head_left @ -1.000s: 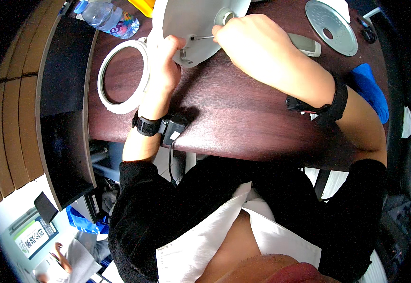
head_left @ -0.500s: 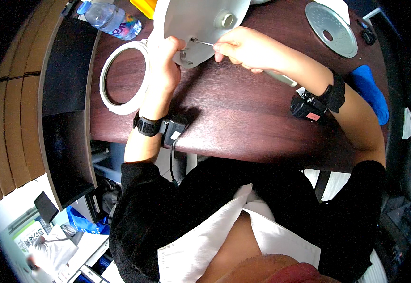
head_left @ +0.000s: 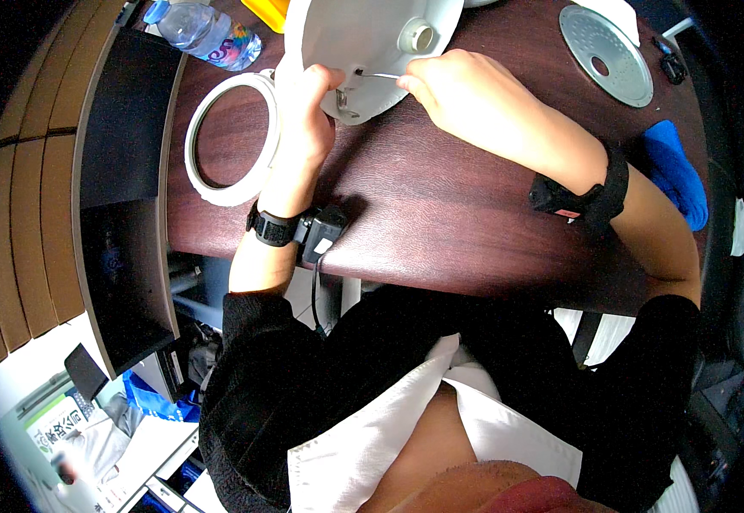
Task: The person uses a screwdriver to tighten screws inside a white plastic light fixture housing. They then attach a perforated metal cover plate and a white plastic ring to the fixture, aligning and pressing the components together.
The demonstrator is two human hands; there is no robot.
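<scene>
White shell, hollow side facing the wearer, stood at the far part of the table, its left edge clamped by the left hand, thumb inside, other fingers largely hidden. The right hand's fingers were pinched on a thin metal rod, its tip at a dark spot on the inner wall. A pale ring and bottle lay left; a perforated disc and blue cloth, right.

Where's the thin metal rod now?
In the head view, top centre: the thin metal rod runs leftward from the right hand to a dark spot inside the white shell.
</scene>
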